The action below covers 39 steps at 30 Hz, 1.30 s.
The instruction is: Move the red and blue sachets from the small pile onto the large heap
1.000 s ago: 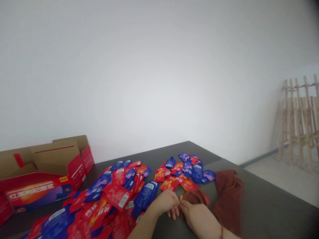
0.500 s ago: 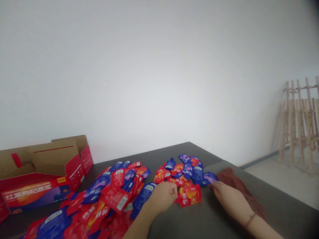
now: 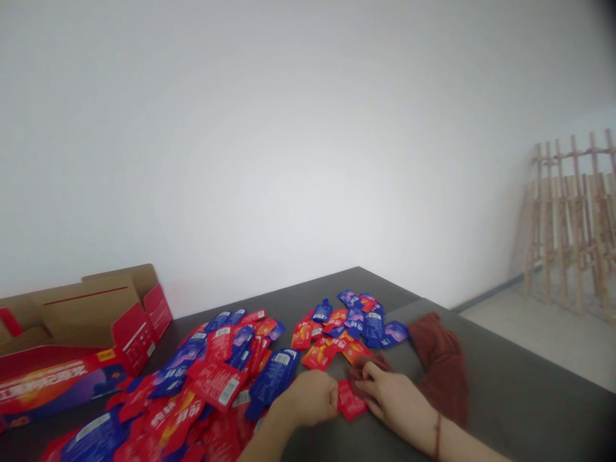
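My left hand (image 3: pixel 315 398) is closed, with its fingertips gripping the left edge of a red packet (image 3: pixel 351 400) just above the dark table (image 3: pixel 332 436). My right hand (image 3: pixel 389 394) pinches a bunched end of the brown cloth (image 3: pixel 445 366) and presses it on the right part of that packet. The rest of the cloth curves over the table to the right of this hand. Behind both hands lies a small group of red and blue packets (image 3: pixel 356 321). A larger heap of red and blue packets (image 3: pixel 212 385) spreads to the left of my left hand.
An open cardboard box (image 3: pixel 62 378) with red and blue printed sides stands at the far left. A white wall (image 3: pixel 308 160) rises behind the table. Wooden racks (image 3: pixel 572 224) stand on the floor at the right, beyond the table's edge.
My right hand has moved left with an end of the cloth, onto a red packet at my left hand. A red-orange packet now lies with the small group behind. The view has shifted slightly.
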Available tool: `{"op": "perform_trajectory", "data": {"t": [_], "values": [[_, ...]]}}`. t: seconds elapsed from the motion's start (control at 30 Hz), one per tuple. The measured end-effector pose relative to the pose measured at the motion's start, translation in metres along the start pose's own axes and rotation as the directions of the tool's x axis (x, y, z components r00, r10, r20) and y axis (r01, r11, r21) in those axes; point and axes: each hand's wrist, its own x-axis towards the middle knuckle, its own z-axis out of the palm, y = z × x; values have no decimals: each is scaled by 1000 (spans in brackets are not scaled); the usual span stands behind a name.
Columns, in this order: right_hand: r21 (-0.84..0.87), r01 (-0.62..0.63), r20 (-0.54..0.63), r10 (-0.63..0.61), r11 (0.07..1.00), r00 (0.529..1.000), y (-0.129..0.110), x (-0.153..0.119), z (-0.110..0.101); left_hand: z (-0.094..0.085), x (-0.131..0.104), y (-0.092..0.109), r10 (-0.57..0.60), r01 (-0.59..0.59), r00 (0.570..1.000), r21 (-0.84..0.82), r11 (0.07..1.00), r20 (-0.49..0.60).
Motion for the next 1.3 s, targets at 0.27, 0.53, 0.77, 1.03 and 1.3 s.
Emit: {"op": "perform_trajectory", "data": {"t": [0.27,0.53,0.77,1.03,1.3], "values": [[-14,33,25,-33,999,999,-17,8,-1,20,20,-30,-148,185,981,-387,904,122],[29,230,63,-232,973,971,-27,5,1,23,23,-32,-135,185,979,-388,903,153],[23,-58,53,57,998,997,6,-17,-7,20,21,-28,-137,151,987,-213,965,82],[15,-42,63,41,999,997,-29,16,2,22,21,-29,-116,126,991,-206,970,62],[13,-136,24,136,991,990,-14,13,6,20,20,-27,-156,167,986,-225,960,64]]}}
